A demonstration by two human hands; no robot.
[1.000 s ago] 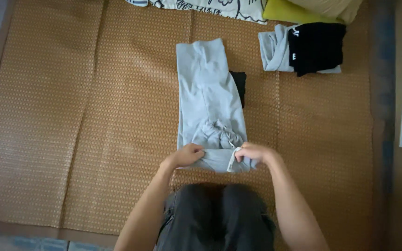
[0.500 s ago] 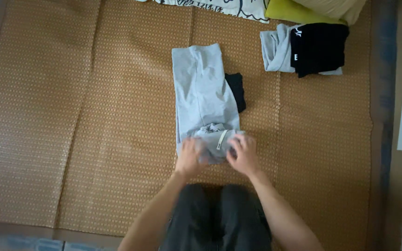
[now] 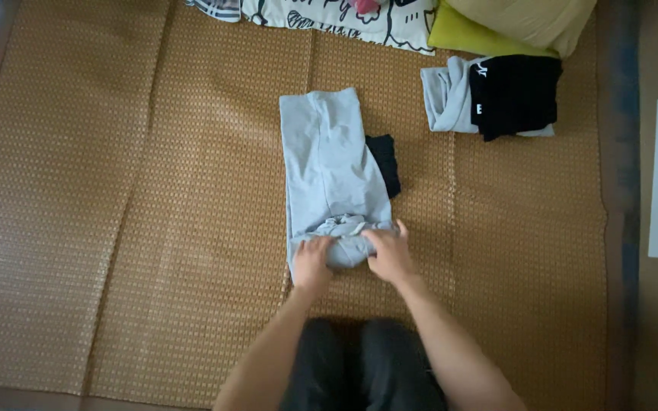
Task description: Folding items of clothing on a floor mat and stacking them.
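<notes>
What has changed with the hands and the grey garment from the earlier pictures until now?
Both hands, left hand and right hand, pushed the near end of the light grey garment away from the person, rolling it up; the pale drawstring seen earlier is now tucked out of sight. The fingers press on the roll. The small black item, the folded pile and the woven mat stayed as they were.

Light grey soft-cloth garment (image 3: 331, 164): folded into a long narrow strip, flat on the mat, running near to far; near end rolled into a bunched fold.
</notes>
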